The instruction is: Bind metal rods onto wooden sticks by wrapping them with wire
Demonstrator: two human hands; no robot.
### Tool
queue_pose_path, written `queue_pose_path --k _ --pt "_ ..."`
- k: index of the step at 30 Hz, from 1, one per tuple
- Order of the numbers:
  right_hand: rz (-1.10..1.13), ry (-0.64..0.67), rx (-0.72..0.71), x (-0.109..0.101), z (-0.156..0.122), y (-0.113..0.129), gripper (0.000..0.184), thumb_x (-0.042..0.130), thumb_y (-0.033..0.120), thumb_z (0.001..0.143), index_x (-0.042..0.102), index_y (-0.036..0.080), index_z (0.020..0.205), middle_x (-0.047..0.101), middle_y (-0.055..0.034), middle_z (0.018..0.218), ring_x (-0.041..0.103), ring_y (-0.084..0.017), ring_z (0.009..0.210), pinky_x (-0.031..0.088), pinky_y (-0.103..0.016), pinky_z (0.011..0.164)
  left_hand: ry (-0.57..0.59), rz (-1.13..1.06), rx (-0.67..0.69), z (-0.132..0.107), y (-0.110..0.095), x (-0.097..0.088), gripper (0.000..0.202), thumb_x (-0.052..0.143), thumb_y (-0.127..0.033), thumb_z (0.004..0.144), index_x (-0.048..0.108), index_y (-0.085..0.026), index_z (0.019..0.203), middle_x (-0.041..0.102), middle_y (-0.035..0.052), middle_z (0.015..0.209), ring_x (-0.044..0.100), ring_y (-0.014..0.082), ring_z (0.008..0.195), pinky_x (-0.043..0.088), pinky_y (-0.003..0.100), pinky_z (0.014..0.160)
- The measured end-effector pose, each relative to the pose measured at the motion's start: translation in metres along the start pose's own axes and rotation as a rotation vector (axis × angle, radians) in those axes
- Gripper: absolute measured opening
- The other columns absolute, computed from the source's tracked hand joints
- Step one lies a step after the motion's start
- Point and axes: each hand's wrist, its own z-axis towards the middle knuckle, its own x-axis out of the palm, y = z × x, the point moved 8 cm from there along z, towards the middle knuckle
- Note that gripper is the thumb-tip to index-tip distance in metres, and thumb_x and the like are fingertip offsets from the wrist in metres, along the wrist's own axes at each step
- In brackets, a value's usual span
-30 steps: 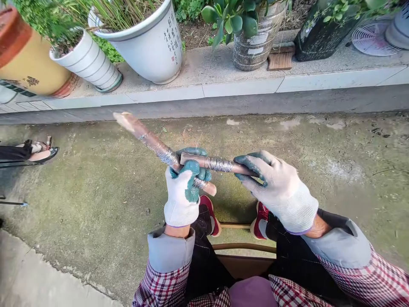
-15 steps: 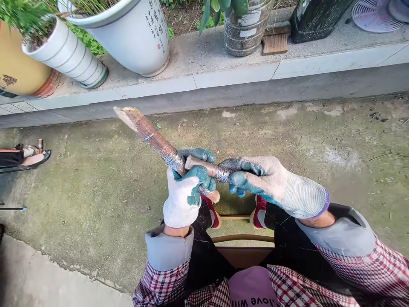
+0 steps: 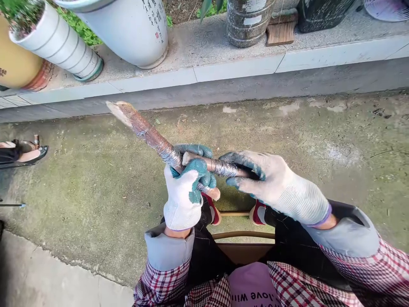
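Note:
Both my hands wear white work gloves with green coated palms and fingers. My left hand (image 3: 183, 196) is closed around a thick wooden stick (image 3: 148, 135), which slants up to the left to a pale cut tip. Silvery wire is wound round this stick in several places. Across it, by my left fingers, lies the blunt end of a thinner stick (image 3: 204, 162), also wrapped in wire (image 3: 225, 167). My right hand (image 3: 271, 179) holds the thinner stick between thumb and fingers, just right of the wire. The stick's far end is hidden in that palm.
Ahead runs a low tiled ledge (image 3: 179, 79) with a large white pot (image 3: 134, 38), a ribbed white planter (image 3: 64, 44), a plastic jug (image 3: 244, 25) and a wooden block (image 3: 280, 34). Concrete floor (image 3: 96, 183) lies below. Another person's foot (image 3: 33, 154) shows at far left.
My right hand has shifted slightly along the thinner stick, away from my left hand, uncovering more wire and dark stick. The left hand keeps its grip. The view has moved a little.

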Motion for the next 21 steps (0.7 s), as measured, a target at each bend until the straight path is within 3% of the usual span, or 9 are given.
queue_pose_path --k 3,5,12,17,21 --pt "0.185 0.177 0.034 0.009 0.000 -0.001 0.028 0.065 0.029 0.088 0.075 0.019 0.111 0.074 -0.0018 0.092 0.067 -0.021 0.083 0.053 -0.030 0.074 0.081 0.007 0.038 0.000 -0.005 0.003 0.024 0.078 -0.036 0.076 0.067 -0.024 0.093 0.072 0.0004 0.089 0.050 0.0055 0.041 0.043 0.020 0.037" --pt "0.218 0.225 0.042 0.010 -0.001 0.000 0.026 0.063 0.031 0.090 0.075 0.017 0.109 0.073 -0.0015 0.089 0.066 -0.019 0.080 0.052 -0.029 0.072 0.115 0.006 0.044 -0.001 -0.007 0.004 0.021 0.077 -0.034 0.078 0.067 -0.023 0.092 0.073 0.0001 0.088 0.049 0.0055 0.040 0.044 0.021 0.036" --pt "-0.102 -0.048 0.005 0.000 -0.001 0.005 0.012 0.071 0.033 0.083 0.074 0.022 0.090 0.067 0.0006 0.077 0.062 -0.018 0.072 0.049 -0.028 0.070 0.001 0.033 0.001 -0.001 -0.002 0.001 0.020 0.078 -0.027 0.073 0.062 -0.022 0.084 0.070 -0.0012 0.082 0.049 0.0055 0.039 0.045 0.022 0.037" --pt "0.185 -0.006 0.051 0.003 -0.002 -0.007 0.025 0.071 0.035 0.087 0.077 0.024 0.108 0.075 -0.0029 0.097 0.070 -0.024 0.090 0.056 -0.035 0.082 0.009 0.007 0.009 -0.005 -0.003 -0.002 0.018 0.077 -0.023 0.074 0.064 -0.024 0.087 0.069 -0.0023 0.084 0.042 0.0022 0.037 0.040 0.020 0.035" --pt "0.318 0.001 0.082 -0.005 -0.001 -0.012 0.024 0.077 0.037 0.082 0.080 0.024 0.102 0.077 -0.0038 0.097 0.071 -0.025 0.088 0.058 -0.036 0.080 0.082 -0.063 0.047 -0.004 -0.005 -0.004 0.017 0.078 -0.026 0.075 0.066 -0.025 0.088 0.070 -0.0010 0.083 0.041 0.0029 0.036 0.039 0.021 0.034"
